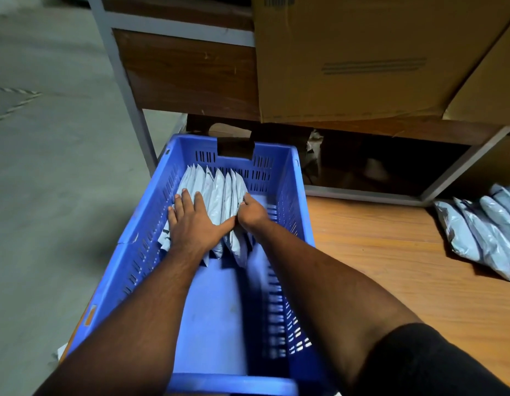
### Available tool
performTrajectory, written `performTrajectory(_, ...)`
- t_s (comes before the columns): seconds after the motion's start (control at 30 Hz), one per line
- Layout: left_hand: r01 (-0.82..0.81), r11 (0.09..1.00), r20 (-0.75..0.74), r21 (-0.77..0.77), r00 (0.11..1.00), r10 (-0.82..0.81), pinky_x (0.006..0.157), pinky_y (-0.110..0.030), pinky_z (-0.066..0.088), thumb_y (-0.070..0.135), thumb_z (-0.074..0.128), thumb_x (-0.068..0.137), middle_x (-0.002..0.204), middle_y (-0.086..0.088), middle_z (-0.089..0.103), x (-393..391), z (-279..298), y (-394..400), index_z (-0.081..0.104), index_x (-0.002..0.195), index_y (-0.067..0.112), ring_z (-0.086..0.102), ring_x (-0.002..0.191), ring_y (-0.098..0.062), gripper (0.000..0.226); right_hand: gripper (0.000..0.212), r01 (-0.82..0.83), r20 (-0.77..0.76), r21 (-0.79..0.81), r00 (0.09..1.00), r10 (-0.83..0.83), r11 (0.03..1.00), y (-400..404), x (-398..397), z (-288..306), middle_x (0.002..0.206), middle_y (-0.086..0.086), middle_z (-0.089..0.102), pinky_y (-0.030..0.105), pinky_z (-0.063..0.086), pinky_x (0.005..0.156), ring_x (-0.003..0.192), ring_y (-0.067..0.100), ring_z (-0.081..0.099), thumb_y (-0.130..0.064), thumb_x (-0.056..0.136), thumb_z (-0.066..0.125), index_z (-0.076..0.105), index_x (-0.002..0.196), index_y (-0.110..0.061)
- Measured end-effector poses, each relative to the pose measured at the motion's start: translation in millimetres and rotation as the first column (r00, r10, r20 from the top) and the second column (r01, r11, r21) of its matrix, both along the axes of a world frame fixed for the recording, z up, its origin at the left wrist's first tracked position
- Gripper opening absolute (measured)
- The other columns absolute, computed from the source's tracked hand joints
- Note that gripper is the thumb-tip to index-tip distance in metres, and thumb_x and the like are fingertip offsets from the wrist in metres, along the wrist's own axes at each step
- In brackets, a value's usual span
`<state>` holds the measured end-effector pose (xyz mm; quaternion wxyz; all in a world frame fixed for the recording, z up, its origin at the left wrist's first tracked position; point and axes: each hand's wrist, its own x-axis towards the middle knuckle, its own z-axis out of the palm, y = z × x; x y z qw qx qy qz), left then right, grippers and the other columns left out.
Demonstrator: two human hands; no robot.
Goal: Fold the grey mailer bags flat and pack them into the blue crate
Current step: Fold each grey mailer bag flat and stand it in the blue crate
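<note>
Crate: blue crate (151, 238) is sitting on the wooden counter (390, 252), pretty much hanging at its left edge, with both arms reaching down into it.
Bags in the crate: grey mailer bags (219, 192) are standing on edge in a row, bunched up in the crate's far left corner and leaning toward its left wall.
Left hand: left hand (191, 221) is lying flat with fingers spread, pressing on top of the left part of that row, thumb sticking out toward the other hand.
Right hand: right hand (252, 211) is sitting against the right end of the row with fingers curled around the outermost bag's edge, so it's gripping that one.
Loose bags: loose pile of bags (482, 232) is lying on the counter well off to the crate's right.
Behind the crate: cardboard box (362, 58) is sitting on a shelf above the crate's far end.
</note>
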<state>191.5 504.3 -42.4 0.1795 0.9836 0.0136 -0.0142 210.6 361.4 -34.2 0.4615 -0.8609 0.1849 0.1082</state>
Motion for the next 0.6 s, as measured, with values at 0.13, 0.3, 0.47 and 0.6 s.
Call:
performTrajectory(0.13,0.04,0.971,0.158,-0.236,0.987,-0.002,0.128,-0.045,0.009,0.062,0.054,0.094,0.167,-0.007,0.028,0.7,19.6,-2.5,0.037,0.156,0.015,0.015,0.156,-0.023,0.08,0.047,-0.046,0.097,-0.163,0.993,0.062,0.986,-4.3,-1.2,37.7,0.154,0.017,0.046,0.043,0.039,0.111,0.14,0.037,0.046,-0.029,0.107,0.039,0.04,0.149,-0.007)
performTrajectory(0.3,0.299,0.852,0.397,-0.43,0.91,-0.119,0.107,-0.038,0.045,0.028,0.062,0.095,0.132,0.007,0.065,-17.5,72.7,-32.6,0.065,0.129,0.025,0.057,0.127,-0.017,0.034,0.051,-0.186,0.491,-0.264,0.819,0.298,0.946,-50.4,-48.9,115.9,0.147,0.0,0.058,0.036,0.043,0.113,0.134,0.015,0.054,-0.038,0.1,0.056,0.053,0.146,-0.016)
performTrajectory(0.47,0.569,0.695,0.469,-0.439,0.805,-0.363,0.099,-0.028,0.048,0.029,0.061,0.093,0.122,0.013,0.069,-49.2,115.3,-100.6,0.068,0.125,0.026,0.062,0.116,-0.007,0.032,0.025,-0.073,0.713,-0.075,0.693,0.104,0.995,-122.9,-141.5,145.4,0.118,-0.008,0.072,0.023,0.052,0.092,0.111,0.007,0.068,-0.023,0.101,0.061,0.07,0.123,-0.017)
performTrajectory(0.6,0.692,0.536,0.468,-0.483,0.722,-0.51,0.102,-0.031,0.049,0.028,0.067,0.094,0.119,0.013,0.071,-78.5,127.3,-177.0,0.07,0.123,0.023,0.062,0.115,-0.001,0.029,0.02,0.101,0.719,0.017,0.69,-0.082,0.995,-185.3,-207.0,131.8,0.109,-0.009,0.075,0.015,0.049,0.086,0.105,0.008,0.07,-0.008,0.102,0.062,0.073,0.116,-0.017)
